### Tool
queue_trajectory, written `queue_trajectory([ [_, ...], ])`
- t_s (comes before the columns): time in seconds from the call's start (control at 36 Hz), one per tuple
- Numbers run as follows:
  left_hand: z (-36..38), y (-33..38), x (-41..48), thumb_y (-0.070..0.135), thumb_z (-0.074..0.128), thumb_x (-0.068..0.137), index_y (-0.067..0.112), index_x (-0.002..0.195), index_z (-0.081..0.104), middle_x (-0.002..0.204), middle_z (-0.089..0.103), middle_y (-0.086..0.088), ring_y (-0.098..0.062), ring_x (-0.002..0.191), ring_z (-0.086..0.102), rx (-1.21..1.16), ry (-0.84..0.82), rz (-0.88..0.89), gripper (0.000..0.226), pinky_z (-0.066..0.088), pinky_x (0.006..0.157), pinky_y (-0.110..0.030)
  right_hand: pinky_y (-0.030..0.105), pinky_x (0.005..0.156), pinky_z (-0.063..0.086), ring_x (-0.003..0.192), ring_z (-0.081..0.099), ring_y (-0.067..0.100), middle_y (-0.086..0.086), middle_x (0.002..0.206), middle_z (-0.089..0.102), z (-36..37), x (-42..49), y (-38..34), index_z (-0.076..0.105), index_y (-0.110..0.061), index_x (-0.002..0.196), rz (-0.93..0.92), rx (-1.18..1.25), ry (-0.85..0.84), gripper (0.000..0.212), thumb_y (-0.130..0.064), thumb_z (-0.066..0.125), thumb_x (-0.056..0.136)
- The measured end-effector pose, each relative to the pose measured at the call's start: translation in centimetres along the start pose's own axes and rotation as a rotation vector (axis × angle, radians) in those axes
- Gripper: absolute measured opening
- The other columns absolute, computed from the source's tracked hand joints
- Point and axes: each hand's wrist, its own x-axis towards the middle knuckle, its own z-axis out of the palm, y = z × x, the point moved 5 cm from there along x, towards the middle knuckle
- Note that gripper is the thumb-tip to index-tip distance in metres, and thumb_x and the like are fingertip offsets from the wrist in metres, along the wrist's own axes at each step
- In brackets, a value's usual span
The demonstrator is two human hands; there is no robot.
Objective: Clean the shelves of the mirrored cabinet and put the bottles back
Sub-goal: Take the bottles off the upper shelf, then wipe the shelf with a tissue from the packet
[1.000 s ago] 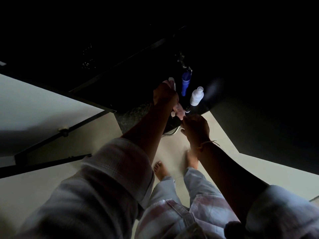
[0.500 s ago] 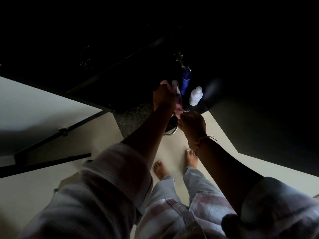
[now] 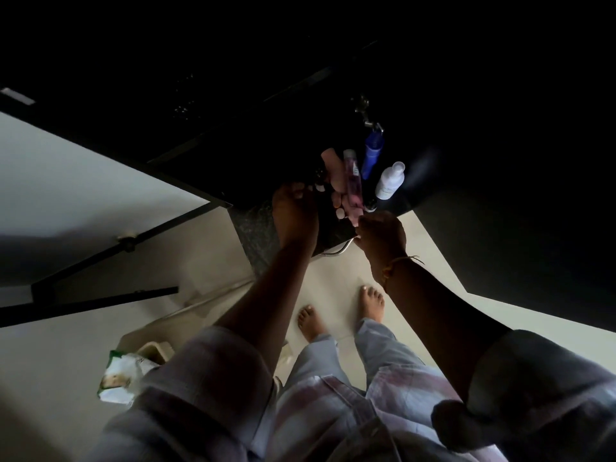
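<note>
Very dark scene, top half nearly black. Pale floor [image 3: 333, 288] is filling the lower frame, two bare feet [image 3: 371, 301] standing on it below the hands. Dark counter [image 3: 253, 228] w/ speckled edge is sitting under both hands. Green/white packet [image 3: 125, 375] is lying far below-left of the L fingers, by a beige bin.

L hand [image 3: 295, 218] is reaching up, fingers curled at the counter edge; can't tell if they're gripping anything, too dark. R hand [image 3: 380, 238] is clenched loosely, fingertips closing on the bottom end of the pink bottle [image 3: 352, 181], thread band on the wrist.

Pink bottle is standing tilted, rising up-left from the R fingertips, just right of the L fingers. A pale pink bottle is leaning against it on the L side, touching. Blue bottle [image 3: 372, 155] is standing just above-right of the pink one, near a metal tap. White bottle [image 3: 390, 181] is tilting right, just above the R fingers, apart from them. Small white caps are lying between the two hands. Cabinet shelves not visible.
</note>
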Motion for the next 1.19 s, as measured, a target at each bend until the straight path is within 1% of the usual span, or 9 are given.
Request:
queue_trajectory([
  [0.11,-1.7,-2.7,-1.9,0.023,0.06,0.093,0.012,0.103,0.064,0.092,0.065,0.004,-0.015,0.088,0.065,0.011,-0.022,-0.046,0.015,0.051,0.074,-0.027,0.044,0.08,0.055,0.086,0.067,0.032,0.007,0.089,0.07,0.5,-2.3,-0.7,0.063,-0.02,0.086,-0.055,-0.08,0.037,0.027,-0.038,0.044,0.082],
  [0.28,-5.0,-6.6,-5.1,0.022,0.062,0.091,0.014,0.1,0.062,0.097,0.068,-0.005,-0.019,0.089,0.064,0.08,-0.092,-0.065,0.012,0.05,0.077,-0.03,0.021,0.072,0.041,0.091,0.064,0.019,0.0,0.095,0.071,3.5,-7.1,-2.4,0.065,-0.021,0.096,-0.313,-0.223,-0.025,0.013,-0.023,0.054,0.09],
  [0.36,-7.4,-8.5,-6.5,0.022,0.062,0.09,0.014,0.099,0.062,0.097,0.065,-0.003,-0.017,0.088,0.061,0.145,-0.093,-0.018,0.012,0.048,0.074,-0.026,0.031,0.077,0.05,0.093,0.064,0.026,0.007,0.097,0.07,6.4,-8.8,-3.3,0.064,-0.013,0.1,-0.46,-0.323,-0.123,0.015,-0.023,0.057,0.091],
  [0.44,-10.4,-10.2,-8.0,0.021,0.06,0.093,0.014,0.103,0.062,0.1,0.061,-0.002,-0.009,0.084,0.054,0.195,-0.069,0.01,0.012,0.037,0.069,-0.011,0.042,0.08,0.054,0.097,0.064,0.027,0.01,0.103,0.068,9.9,-10.3,-3.9,0.062,-0.01,0.108,-0.562,-0.414,-0.237,0.023,-0.026,0.058,0.091],
  [0.53,-14.1,-13.3,-9.3,0.022,0.06,0.093,0.012,0.113,0.06,0.11,0.059,-0.002,-0.011,0.095,0.054,0.186,0.004,-0.053,0.022,0.037,0.081,-0.015,0.04,0.083,0.055,0.104,0.062,0.026,0.009,0.113,0.065,14.3,-12.0,-4.3,0.057,-0.013,0.121,-0.637,-0.567,-0.37,0.035,-0.032,0.056,0.092],
  [0.67,-20.6,-20.4,-11.5,0.025,0.061,0.091,0.013,0.117,0.058,0.118,0.058,-0.005,-0.021,0.109,0.055,0.125,0.2,-0.26,0.029,0.044,0.097,-0.033,0.038,0.097,0.046,0.12,0.051,0.028,0.01,0.134,0.052,22.2,-16.4,-5.3,0.048,-0.014,0.134,-0.819,-0.82,-0.566,0.046,-0.035,0.053,0.094],
  [0.89,-28.6,-31.3,-17.1,0.022,0.062,0.091,0.007,0.123,0.056,0.125,0.056,-0.013,-0.028,0.12,0.049,0.153,0.435,-0.564,0.035,0.04,0.105,-0.038,0.043,0.105,0.04,0.131,0.041,0.031,0.011,0.144,0.041,34.0,-24.9,-3.3,0.039,-0.014,0.14,-1.111,-1.135,-0.879,0.054,-0.039,0.05,0.094],
  [1.03,-30.4,-37.2,-19.3,0.019,0.064,0.089,0.006,0.122,0.056,0.127,0.056,-0.013,-0.029,0.121,0.049,0.061,0.445,-0.797,0.037,0.038,0.101,-0.033,0.043,0.112,0.031,0.141,0.028,0.028,0.01,0.156,0.025,37.9,-27.6,0.0,0.028,-0.017,0.147,-1.15,-1.302,-1.02,0.061,-0.041,0.048,0.094],
  [1.19,-31.0,-41.5,-18.9,0.021,0.07,0.084,0.007,0.129,0.05,0.128,0.052,-0.017,-0.033,0.119,0.049,-0.084,0.487,-0.979,0.051,0.04,0.1,-0.039,0.046,0.11,0.034,0.141,0.028,0.03,0.009,0.157,0.023,39.7,-27.9,2.2,0.026,-0.02,0.148,-1.14,-1.429,-1.086,0.062,-0.041,0.049,0.094],
])
